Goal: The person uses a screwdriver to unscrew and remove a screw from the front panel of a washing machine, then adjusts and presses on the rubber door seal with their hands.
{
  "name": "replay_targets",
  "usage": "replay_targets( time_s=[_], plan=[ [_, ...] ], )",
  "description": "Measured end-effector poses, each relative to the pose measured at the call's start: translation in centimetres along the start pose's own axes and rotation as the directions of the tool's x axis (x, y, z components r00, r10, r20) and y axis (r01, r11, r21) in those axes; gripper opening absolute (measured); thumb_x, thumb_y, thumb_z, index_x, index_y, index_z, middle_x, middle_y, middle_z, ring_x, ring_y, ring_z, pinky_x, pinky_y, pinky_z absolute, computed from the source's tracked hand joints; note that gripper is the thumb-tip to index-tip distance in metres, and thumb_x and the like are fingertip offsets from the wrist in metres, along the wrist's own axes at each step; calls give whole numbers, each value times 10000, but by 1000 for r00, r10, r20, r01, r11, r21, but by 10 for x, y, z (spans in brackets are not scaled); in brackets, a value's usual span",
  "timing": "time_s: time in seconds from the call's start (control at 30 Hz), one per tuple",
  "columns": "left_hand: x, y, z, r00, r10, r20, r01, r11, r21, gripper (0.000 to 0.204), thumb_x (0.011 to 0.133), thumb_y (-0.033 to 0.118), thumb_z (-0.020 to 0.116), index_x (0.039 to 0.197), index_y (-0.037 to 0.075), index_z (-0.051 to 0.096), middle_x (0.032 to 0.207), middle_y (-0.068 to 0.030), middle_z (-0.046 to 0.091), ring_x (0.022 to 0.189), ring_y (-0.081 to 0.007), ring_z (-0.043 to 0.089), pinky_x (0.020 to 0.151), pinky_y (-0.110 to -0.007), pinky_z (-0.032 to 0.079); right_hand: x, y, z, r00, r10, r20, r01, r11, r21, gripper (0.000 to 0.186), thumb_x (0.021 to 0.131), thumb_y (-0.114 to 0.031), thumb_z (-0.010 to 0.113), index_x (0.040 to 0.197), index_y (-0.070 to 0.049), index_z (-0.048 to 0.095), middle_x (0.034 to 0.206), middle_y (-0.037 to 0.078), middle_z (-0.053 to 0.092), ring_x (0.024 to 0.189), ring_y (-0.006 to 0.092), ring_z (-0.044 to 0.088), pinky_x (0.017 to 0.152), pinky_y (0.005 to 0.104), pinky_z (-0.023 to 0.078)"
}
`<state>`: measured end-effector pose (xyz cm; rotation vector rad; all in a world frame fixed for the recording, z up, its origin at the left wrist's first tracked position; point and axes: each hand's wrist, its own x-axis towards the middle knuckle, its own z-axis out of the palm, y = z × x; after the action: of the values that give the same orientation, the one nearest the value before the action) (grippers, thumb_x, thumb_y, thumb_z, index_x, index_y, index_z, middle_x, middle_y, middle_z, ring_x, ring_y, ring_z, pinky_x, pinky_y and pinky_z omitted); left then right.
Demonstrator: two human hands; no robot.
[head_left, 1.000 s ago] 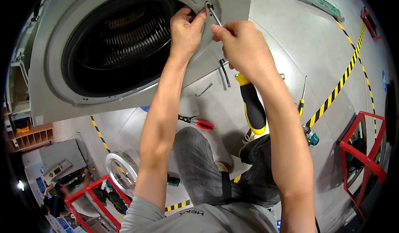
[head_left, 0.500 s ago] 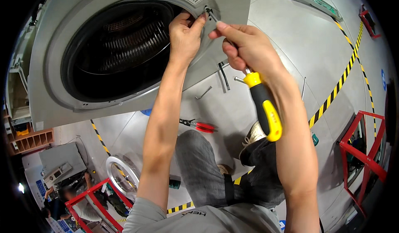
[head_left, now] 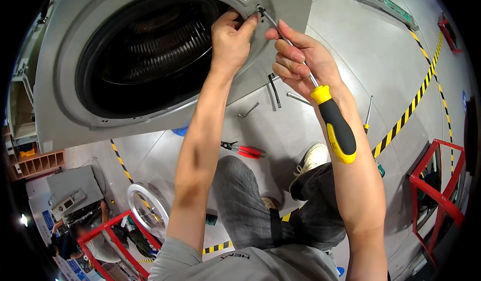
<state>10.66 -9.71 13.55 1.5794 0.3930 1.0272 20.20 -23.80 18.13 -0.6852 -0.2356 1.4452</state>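
My right hand (head_left: 305,58) is closed round the long metal shaft of a screwdriver (head_left: 336,123). Its black and yellow handle hangs below my palm, over my forearm. The shaft slants up to a small dark fitting (head_left: 260,10) beside the round door opening of a grey washing machine (head_left: 293,25). My left hand (head_left: 231,40) grips the edge of that opening, thumb and fingers close to the screwdriver's tip. Some of its fingertips are hidden behind the rim, and the exact contact at the tip is too small to make out.
On the floor lie red-handled pliers (head_left: 248,152), a bent metal tool (head_left: 249,109), a black strip (head_left: 274,91) and another screwdriver (head_left: 369,113). Red metal frames (head_left: 436,193) stand at right and lower left, near a round door ring (head_left: 145,206). A person (head_left: 102,238) works at lower left.
My right hand has shifted slightly right along the screwdriver, baring more shaft. The handle has swung right and turned. My left hand keeps its hold while the whole view shifts a little.
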Motion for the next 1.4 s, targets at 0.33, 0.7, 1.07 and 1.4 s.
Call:
replay_targets(
  time_s=[0.33,0.7,1.07,1.4],
  plan=[
    [-1,-1,-3,1000,-17,5,17,1000,-22,126,907,44,648,989,-50,662,901,-48,699,790,-82,611,713,-233,480,10,16,21,727,-669,156,46,-180,-983,235,909,-205,619,868,25,643,711,243,645,735,430,653,665,470,532],
    [-1,1,-6,996,-82,23,81,996,21,149,909,64,656,1009,-47,663,960,-64,700,862,-101,628,780,-229,485,11,-4,6,984,-155,-88,106,904,-415,306,1007,-253,517,958,22,642,521,-36,453,382,64,367,388,221,312],
    [0,0,-4,998,-52,38,53,998,-16,166,889,17,667,1034,-62,650,971,-79,700,860,-105,638,794,-221,493,22,10,22,800,-600,-11,58,95,-994,353,967,-251,543,765,23,636,603,177,612,531,307,621,541,417,504],
    [-2,1,-4,997,-79,19,79,997,11,138,903,21,640,1025,-42,656,964,-60,695,859,-109,636,795,-237,497,18,-6,6,996,-75,-43,53,927,-371,314,1000,-277,526,937,5,649,546,2,493,387,90,405,389,258,330]
  ],
)
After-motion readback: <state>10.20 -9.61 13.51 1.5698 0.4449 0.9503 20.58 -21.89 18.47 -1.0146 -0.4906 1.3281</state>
